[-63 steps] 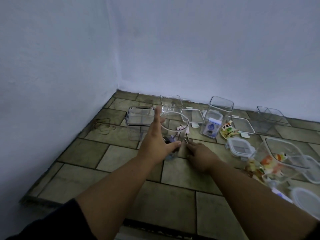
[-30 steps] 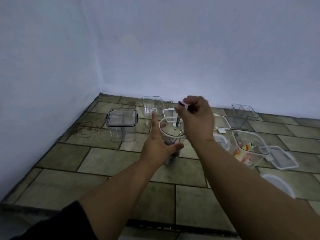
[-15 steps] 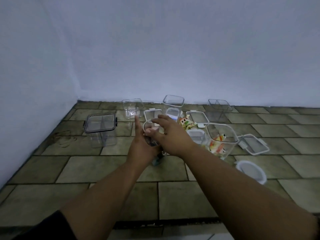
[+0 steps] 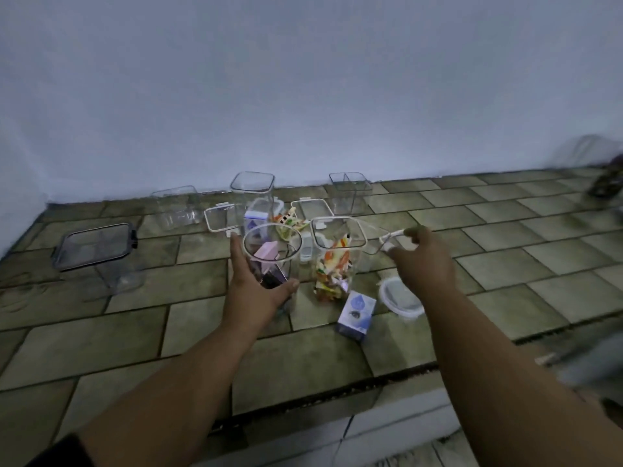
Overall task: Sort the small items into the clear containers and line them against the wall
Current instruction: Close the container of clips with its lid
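A raised olive stone-tiled bench (image 4: 168, 318) meets a pale blue wall (image 4: 303, 96). Six clear plastic containers (image 4: 349, 190) stand on it, three by the wall. The left hand (image 4: 256, 298) grips the round clear container (image 4: 293, 264), mid-bench; the right hand (image 4: 423, 264) pinches a white-rimmed clear lid (image 4: 392, 235).

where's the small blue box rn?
Head view, centre-right on the floor: small blue box lies just in front of the packet-filled square container, with the round lid on its right.

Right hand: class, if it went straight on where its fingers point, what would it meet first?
The clear lid just ahead of the right hand; they may already touch, depth is unclear.
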